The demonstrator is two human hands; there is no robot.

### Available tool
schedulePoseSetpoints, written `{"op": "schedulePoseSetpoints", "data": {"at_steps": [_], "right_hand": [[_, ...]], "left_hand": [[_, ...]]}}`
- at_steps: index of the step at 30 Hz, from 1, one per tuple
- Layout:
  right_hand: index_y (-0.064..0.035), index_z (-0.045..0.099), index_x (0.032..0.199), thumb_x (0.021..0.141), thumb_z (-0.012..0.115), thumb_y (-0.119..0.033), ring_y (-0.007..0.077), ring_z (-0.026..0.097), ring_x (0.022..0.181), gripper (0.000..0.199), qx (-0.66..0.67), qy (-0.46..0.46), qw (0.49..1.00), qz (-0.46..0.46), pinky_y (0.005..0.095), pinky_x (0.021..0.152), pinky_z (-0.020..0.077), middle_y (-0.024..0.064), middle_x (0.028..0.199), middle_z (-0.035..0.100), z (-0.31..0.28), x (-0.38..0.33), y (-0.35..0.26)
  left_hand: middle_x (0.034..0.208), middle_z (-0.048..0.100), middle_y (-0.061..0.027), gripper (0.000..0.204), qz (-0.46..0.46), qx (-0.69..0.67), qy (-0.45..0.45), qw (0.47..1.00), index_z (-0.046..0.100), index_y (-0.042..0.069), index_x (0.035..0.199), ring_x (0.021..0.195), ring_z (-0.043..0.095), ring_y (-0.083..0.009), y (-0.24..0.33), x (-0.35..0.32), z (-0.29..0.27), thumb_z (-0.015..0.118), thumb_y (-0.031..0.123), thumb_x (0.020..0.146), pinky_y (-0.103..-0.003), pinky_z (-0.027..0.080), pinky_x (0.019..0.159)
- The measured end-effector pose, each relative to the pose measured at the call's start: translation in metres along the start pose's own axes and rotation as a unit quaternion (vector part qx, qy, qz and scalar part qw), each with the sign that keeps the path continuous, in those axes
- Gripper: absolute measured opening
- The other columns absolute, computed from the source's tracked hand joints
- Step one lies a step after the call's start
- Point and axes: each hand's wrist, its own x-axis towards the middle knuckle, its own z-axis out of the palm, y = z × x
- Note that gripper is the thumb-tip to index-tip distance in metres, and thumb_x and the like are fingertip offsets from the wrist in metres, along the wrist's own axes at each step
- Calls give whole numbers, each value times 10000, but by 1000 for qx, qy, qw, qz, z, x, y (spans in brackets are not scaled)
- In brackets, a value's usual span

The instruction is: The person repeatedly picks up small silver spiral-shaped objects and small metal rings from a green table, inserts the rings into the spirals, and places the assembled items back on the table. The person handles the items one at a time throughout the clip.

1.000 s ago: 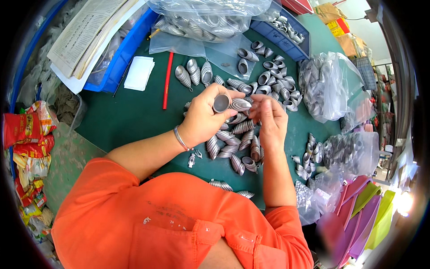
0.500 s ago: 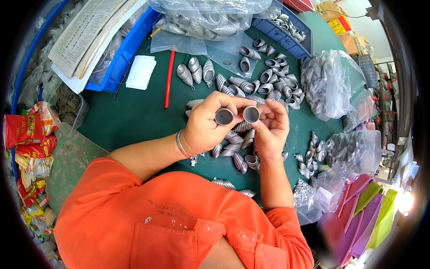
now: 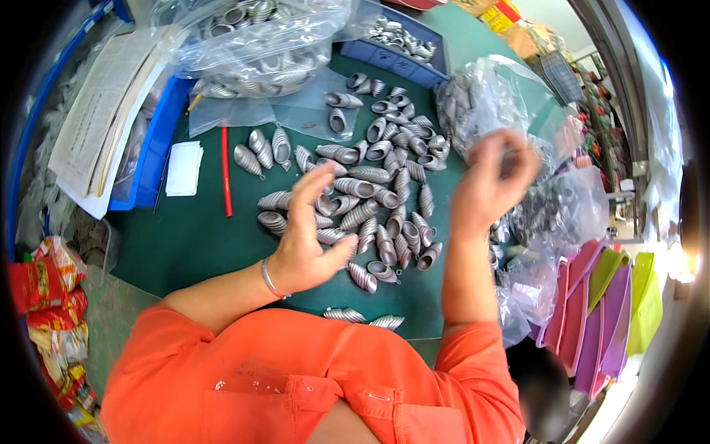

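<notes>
Ribbed grey metal cones [image 3: 370,214] heaped on green mat [image 3: 185,244]. Left hand [image 3: 307,237] now open, empty above cones; right hand [image 3: 492,177] blurred, raised beside them, grip indeterminable.

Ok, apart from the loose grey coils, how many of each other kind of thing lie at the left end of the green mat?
White paper pad: 1
Red stick: 1
Blue bin: 1
Total: 3
</notes>
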Motion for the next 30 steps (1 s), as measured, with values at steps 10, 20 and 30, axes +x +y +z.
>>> {"op": "schedulePoseSetpoints", "data": {"at_steps": [10,20,30], "right_hand": [[-39,651,1014,727,604,30,330,587,1002,298,-212,-278,898,-267,424,884,449,136,1032,647,36,42,7],[-85,644,1060,741,658,-20,288,560,1036,326,-122,-588,784,-159,416,842,436,69,1051,635,145,-49,33],[40,542,1188,830,603,51,241,579,1003,363,-7,-299,954,-15,333,853,469,148,1094,572,43,-54,-16]], "left_hand": [[1262,465,-148,611,-102,-112,259,954,310,30,1340,1120,516,-213,-9,21,-44,567,-69,795,-333,419,914],[1239,472,-128,568,-120,-92,280,948,356,33,1306,1057,531,-173,-37,13,-55,572,-83,793,-283,452,846],[1222,480,-112,536,-101,-61,315,942,378,32,1291,959,507,-129,-33,17,-66,571,-92,807,-263,451,820]]}}
